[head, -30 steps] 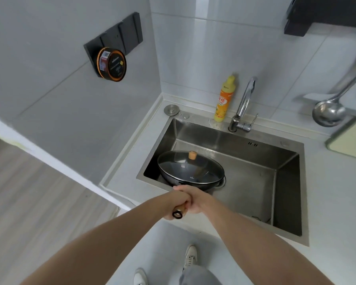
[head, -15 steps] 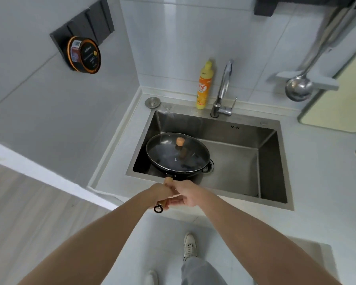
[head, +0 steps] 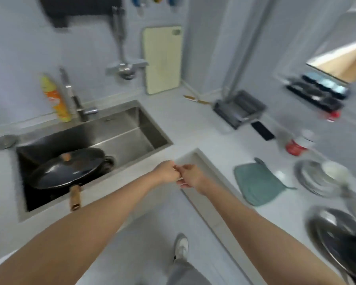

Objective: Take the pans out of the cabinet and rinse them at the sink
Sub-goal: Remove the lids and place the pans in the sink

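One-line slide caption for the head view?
Lidded pan resting in the sink, both hands empty and touching above the counter edge.

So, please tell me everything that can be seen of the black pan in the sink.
The black pan is round and dark, covered by a dark glass-looking lid with a small wooden-looking knob. It sits tilted in the left part of the steel sink, near the drain. Its wooden-looking handle points toward the person and lies over the sink's front edge. No hand touches it. The picture is blurred, so finer detail is unclear.
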The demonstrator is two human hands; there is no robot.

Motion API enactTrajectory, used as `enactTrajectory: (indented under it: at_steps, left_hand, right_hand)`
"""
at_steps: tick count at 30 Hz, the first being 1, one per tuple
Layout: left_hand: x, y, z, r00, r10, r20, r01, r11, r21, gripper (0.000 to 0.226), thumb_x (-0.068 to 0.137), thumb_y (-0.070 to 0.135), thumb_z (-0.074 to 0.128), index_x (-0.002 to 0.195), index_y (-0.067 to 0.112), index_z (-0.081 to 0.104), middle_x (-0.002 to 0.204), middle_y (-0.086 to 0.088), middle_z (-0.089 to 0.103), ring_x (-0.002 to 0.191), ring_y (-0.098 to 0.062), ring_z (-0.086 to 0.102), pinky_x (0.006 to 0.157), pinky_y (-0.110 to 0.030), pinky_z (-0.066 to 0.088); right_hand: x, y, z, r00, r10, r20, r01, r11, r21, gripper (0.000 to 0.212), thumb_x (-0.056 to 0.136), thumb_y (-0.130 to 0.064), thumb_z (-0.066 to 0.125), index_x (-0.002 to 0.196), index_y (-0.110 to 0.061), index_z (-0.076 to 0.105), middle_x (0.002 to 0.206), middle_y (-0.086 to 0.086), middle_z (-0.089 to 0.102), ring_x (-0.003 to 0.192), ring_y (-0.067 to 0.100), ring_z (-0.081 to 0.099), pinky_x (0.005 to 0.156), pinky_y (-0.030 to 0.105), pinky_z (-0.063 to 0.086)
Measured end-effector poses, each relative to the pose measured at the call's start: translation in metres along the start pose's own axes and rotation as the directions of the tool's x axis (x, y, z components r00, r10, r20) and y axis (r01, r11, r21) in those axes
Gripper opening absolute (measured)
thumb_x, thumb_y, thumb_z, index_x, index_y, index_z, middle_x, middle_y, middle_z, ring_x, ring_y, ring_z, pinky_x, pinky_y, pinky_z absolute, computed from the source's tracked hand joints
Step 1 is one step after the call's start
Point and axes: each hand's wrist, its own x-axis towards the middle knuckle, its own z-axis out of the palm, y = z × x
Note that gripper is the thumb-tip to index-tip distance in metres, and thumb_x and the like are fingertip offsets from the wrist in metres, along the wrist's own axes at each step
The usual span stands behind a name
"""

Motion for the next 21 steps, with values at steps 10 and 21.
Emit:
enactTrajectory:
  at_steps: [10, 21]
  left_hand:
    - [-0.010, 0.219, 0.224, 0.880, 0.329, 0.342, -0.371, 0.926, 0.064, 0.030, 0.091, 0.018, 0.062, 0.066, 0.025, 0.047, 0.090, -0.003, 0.052, 0.085, -0.016, 0.047, 0.067, -0.026, 0.034]
    - [-0.015, 0.356, 0.477, 0.858, 0.221, 0.463, -0.323, 0.934, 0.152, 0.053, 0.092, 0.026, 0.059, 0.143, 0.024, 0.045, 0.144, -0.009, 0.046, 0.122, -0.029, 0.054, 0.095, -0.029, 0.044]
  right_hand:
    - [-0.168, 0.221, -0.231, 0.832, 0.176, -0.525, -0.207, 0.978, 0.001, 0.032, 0.095, -0.028, 0.061, 0.104, 0.002, 0.070, 0.092, 0.012, 0.065, 0.089, 0.029, 0.064, 0.084, 0.044, 0.053]
    - [-0.270, 0.462, -0.372, 0.737, 0.481, -0.475, -0.519, 0.853, 0.058, 0.043, 0.091, -0.030, 0.061, 0.124, -0.005, 0.053, 0.118, 0.016, 0.063, 0.108, 0.035, 0.062, 0.092, 0.041, 0.050]
